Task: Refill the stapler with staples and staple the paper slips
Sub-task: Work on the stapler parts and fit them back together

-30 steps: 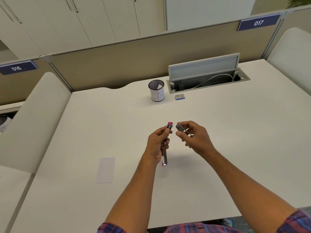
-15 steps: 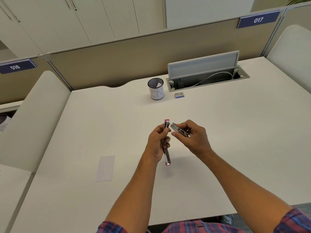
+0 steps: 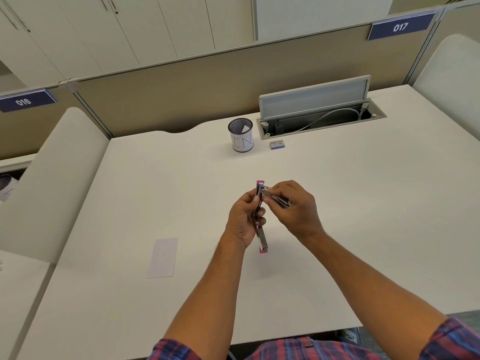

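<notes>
Stapler [image 3: 261,229], opened, held above the desk [image 3: 363,203]: left hand [image 3: 244,219] grips its pink body; right hand [image 3: 293,209] pinches the metal magazine [image 3: 275,200]. Paper slip [image 3: 163,257] lies to the left.

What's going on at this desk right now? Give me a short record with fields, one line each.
left hand: grips the pink stapler, opened, above the desk
right hand: holds the metal staple part against the stapler's top end
paper slip: flat on the desk, left of the hands, untouched
staple box: at the back, beside the cup
cup: mesh, labelled IN, upright
cable tray: lid raised
stapling: not yet begun
</notes>
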The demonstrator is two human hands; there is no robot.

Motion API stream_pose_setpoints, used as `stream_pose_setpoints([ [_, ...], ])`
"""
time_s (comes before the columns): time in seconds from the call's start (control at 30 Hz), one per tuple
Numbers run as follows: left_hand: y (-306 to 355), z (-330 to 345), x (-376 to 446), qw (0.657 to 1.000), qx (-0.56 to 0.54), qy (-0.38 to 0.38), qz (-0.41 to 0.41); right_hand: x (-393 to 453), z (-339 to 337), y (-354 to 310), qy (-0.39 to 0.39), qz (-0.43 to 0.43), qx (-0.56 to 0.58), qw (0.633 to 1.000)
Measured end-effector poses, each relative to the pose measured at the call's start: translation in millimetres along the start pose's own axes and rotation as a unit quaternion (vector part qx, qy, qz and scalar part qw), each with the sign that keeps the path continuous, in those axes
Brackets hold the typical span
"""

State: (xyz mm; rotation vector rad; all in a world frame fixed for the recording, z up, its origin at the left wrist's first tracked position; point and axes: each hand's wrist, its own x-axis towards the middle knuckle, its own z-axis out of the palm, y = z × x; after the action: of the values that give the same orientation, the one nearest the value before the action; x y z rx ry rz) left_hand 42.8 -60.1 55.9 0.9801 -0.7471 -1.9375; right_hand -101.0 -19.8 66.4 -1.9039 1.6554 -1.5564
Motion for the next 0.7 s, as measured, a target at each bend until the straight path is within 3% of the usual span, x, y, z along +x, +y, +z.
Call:
stream_pose_setpoints([
  [0.7,2,4,-6,1.0,-0.028,0.012,0.004,4,-2,-11,-0.009,-0.018,-0.056,0.998],
])
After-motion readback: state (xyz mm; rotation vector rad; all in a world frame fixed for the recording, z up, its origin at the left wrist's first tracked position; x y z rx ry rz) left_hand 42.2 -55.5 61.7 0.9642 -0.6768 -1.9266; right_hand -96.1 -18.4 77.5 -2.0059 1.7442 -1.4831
